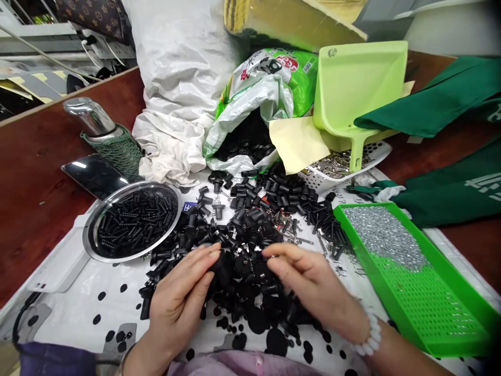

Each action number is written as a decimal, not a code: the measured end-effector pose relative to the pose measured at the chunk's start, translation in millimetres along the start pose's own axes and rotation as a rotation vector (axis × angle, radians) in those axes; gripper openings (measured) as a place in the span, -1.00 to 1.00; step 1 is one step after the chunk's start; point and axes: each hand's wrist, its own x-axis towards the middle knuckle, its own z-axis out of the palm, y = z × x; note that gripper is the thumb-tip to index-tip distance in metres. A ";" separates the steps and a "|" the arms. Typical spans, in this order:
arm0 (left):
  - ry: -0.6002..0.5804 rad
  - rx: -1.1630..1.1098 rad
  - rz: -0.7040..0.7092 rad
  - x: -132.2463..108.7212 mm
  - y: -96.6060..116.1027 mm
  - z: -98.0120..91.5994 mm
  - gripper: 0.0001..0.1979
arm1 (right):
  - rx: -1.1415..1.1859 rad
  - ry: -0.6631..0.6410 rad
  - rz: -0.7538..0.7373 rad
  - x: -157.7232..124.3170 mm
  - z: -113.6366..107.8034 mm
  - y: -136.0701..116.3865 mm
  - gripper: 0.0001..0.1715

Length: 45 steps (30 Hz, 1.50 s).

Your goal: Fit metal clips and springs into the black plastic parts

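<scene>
My left hand (182, 292) is closed at the near left of a heap of black plastic parts (254, 224), its thumb and fingers about a dark, blurred black plastic part (222, 269). Across from it, my right hand (313, 279) has thumb and index finger pinched together over the heap; whatever sits between those fingertips is too small to make out. Flanged black fittings and short black sleeves lie loosely mixed below and beyond both hands. Small metal strips (289, 225) and ribbed black pieces (329, 224) lie at the heap's far right.
At left, a steel dish (89, 243) of ribbed black pieces rests by a phone (94, 175) and a netted flask (92, 117). Right stands a green tray (418, 300) of small metal pins. Behind are an open bag (250, 120), a dustpan (360, 83) and a white basket (324, 183).
</scene>
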 end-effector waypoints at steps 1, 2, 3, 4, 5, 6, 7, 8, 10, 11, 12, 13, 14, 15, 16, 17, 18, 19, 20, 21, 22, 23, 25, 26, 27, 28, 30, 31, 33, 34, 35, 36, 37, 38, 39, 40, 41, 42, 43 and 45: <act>-0.021 0.058 0.052 0.8 -3.5 -1.7 -0.60 | -0.188 0.072 -0.067 5.1 -7.5 2.9 -0.70; -0.034 0.108 0.086 1.5 -6.6 -2.2 -0.60 | -0.367 0.131 -0.142 11.1 -14.0 5.1 -0.73; -0.038 0.149 0.101 2.1 -9.3 -1.8 -0.60 | -0.438 0.149 -0.167 17.6 -19.4 6.5 -0.75; -0.036 0.181 0.103 2.6 -11.3 -0.9 -0.61 | -0.512 0.153 -0.193 24.4 -23.5 7.2 -0.77; -0.032 0.203 0.099 2.9 -12.6 0.2 -0.61 | -0.572 0.145 -0.215 31.3 -26.3 7.3 -0.78; -0.029 0.214 0.099 3.1 -13.5 1.2 -0.62 | -0.612 0.131 -0.225 38.1 -27.9 7.1 -0.79; -0.030 0.216 0.101 3.2 -14.1 2.0 -0.62 | -0.653 0.113 -0.234 44.5 -28.5 7.0 -0.79; -0.033 0.213 0.108 3.2 -14.5 2.4 -0.61 | -0.688 0.092 -0.240 50.4 -28.4 7.1 -0.79; -0.050 0.203 0.118 3.2 -15.3 2.2 -0.60 | -0.750 0.034 -0.247 60.1 -27.0 9.0 -0.79; -0.060 0.199 0.117 3.2 -15.8 1.6 -0.60 | -0.777 0.000 -0.251 63.5 -26.6 10.9 -0.78; -0.067 0.197 0.118 3.3 -16.3 0.8 -0.61 | -0.802 -0.032 -0.254 65.8 -26.7 13.5 -0.77; -0.072 0.197 0.118 3.5 -16.8 -0.2 -0.62 | -0.823 -0.059 -0.255 67.0 -27.6 16.6 -0.77; -0.076 0.196 0.119 3.8 -17.2 -1.4 -0.63 | -0.841 -0.080 -0.254 67.2 -29.5 20.0 -0.76; -0.080 0.196 0.121 4.2 -17.4 -2.6 -0.64 | -0.855 -0.094 -0.252 66.4 -32.3 23.5 -0.75; -0.084 0.195 0.123 5.0 -17.5 -3.9 -0.65 | -0.867 -0.103 -0.249 64.9 -36.0 26.7 -0.73; -0.091 0.195 0.125 6.0 -17.4 -5.2 -0.66 | -0.876 -0.110 -0.246 63.2 -40.2 29.6 -0.72; -0.099 0.197 0.125 7.4 -17.0 -6.7 -0.66 | -0.884 -0.117 -0.245 61.5 -44.7 31.6 -0.71; -0.105 0.201 0.123 9.2 -16.5 -8.2 -0.67 | -0.891 -0.122 -0.246 60.2 -48.9 32.8 -0.70; -0.110 0.206 0.122 11.4 -15.8 -10.0 -0.67 | -0.896 -0.128 -0.250 59.9 -52.5 33.0 -0.70; -0.110 0.213 0.117 13.8 -15.0 -12.0 -0.67 | -0.900 -0.135 -0.257 60.5 -54.9 32.1 -0.70; -0.101 0.222 0.114 16.4 -14.3 -14.3 -0.68 | -0.903 -0.141 -0.269 62.4 -55.9 30.3 -0.70; -0.089 0.235 0.109 19.0 -13.8 -16.7 -0.68 | -0.904 -0.146 -0.285 65.5 -55.3 27.8 -0.69; -0.058 0.268 0.100 23.7 -14.0 -21.7 -0.69 | -0.902 -0.162 -0.331 74.6 -49.1 21.9 -0.66; -0.045 0.287 0.092 25.6 -14.9 -24.1 -0.69 | -0.898 -0.177 -0.360 80.2 -43.9 19.0 -0.64; -0.039 0.305 0.082 27.0 -16.4 -26.3 -0.69 | -0.893 -0.197 -0.390 86.0 -37.9 16.5 -0.61; -0.036 0.322 0.073 28.0 -18.4 -28.3 -0.69 | -0.886 -0.222 -0.421 91.7 -31.5 14.5 -0.59; -0.035 0.356 0.052 28.7 -23.5 -31.4 -0.69 | -0.868 -0.283 -0.479 101.4 -19.5 12.2 -0.54; -0.036 0.374 0.038 28.4 -26.6 -32.6 -0.70 | -0.858 -0.314 -0.505 105.0 -14.7 11.7 -0.53; -0.042 0.408 -0.005 26.9 -33.5 -34.7 -0.71 | -0.840 -0.365 -0.545 109.0 -8.9 12.0 -0.53; -0.045 0.417 -0.035 25.9 -37.4 -35.7 -0.70 | -0.831 -0.382 -0.558 109.4 -8.0 12.6 -0.54; -0.051 0.420 -0.070 24.9 -41.6 -36.8 -0.70 | -0.821 -0.392 -0.566 108.7 -8.2 13.3 -0.55; -0.055 0.422 -0.107 24.0 -46.0 -37.9 -0.68 | -0.811 -0.395 -0.570 107.2 -9.3 14.1 -0.57; -0.060 0.423 -0.145 23.4 -50.6 -39.1 -0.66 | -0.801 -0.392 -0.571 104.9 -11.1 15.0 -0.58; -0.064 0.426 -0.179 23.2 -55.1 -40.3 -0.64 | -0.792 -0.387 -0.570 102.0 -13.2 15.7 -0.59; -0.068 0.435 -0.210 23.3 -59.6 -41.5 -0.62 | -0.785 -0.384 -0.567 98.7 -15.4 16.3 -0.59; -0.071 0.454 -0.239 23.7 -63.8 -42.6 -0.61 | -0.782 -0.381 -0.559 95.3 -17.6 16.5 -0.59; -0.074 0.479 -0.266 24.4 -67.7 -43.6 -0.60 | -0.782 -0.382 -0.551 92.1 -19.8 16.4 -0.59; -0.072 0.505 -0.288 25.2 -71.2 -44.5 -0.59 | -0.781 -0.382 -0.544 89.4 -21.8 16.0 -0.59; -0.071 0.530 -0.302 25.9 -74.2 -45.3 -0.58 | -0.778 -0.382 -0.536 87.6 -23.7 15.3 -0.59; -0.072 0.573 -0.306 26.4 -78.9 -47.1 -0.55 | -0.762 -0.379 -0.542 87.4 -26.3 13.4 -0.61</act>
